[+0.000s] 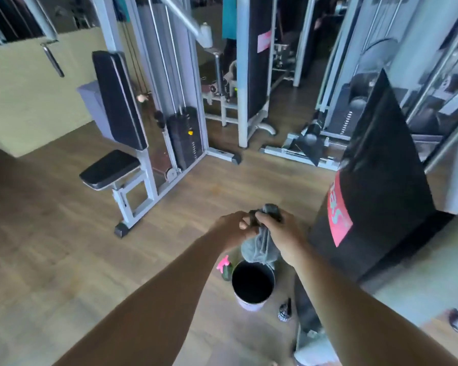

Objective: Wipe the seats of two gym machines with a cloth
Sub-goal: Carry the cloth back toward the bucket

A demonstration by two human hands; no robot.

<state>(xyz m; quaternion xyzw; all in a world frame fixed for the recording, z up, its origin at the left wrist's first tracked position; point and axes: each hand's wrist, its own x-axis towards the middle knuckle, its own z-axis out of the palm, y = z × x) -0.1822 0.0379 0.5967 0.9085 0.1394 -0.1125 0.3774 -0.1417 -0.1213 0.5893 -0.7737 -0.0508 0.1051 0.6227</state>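
Note:
Both my hands grip a grey cloth in front of me, bunched at the top and hanging down. My left hand pinches its upper left part; my right hand is wrapped around the top. The cloth hangs just above a pale bucket with a dark inside, standing on the floor. A gym machine with a black seat and a black backrest stands at the left, about a step beyond my hands. A second machine's black pad with a pink label rises at the right.
A spray bottle with a pink trigger stands left of the bucket. A small dark object lies to its right. A weight stack and more grey machine frames fill the back. Wooden floor spreads between me and the left seat.

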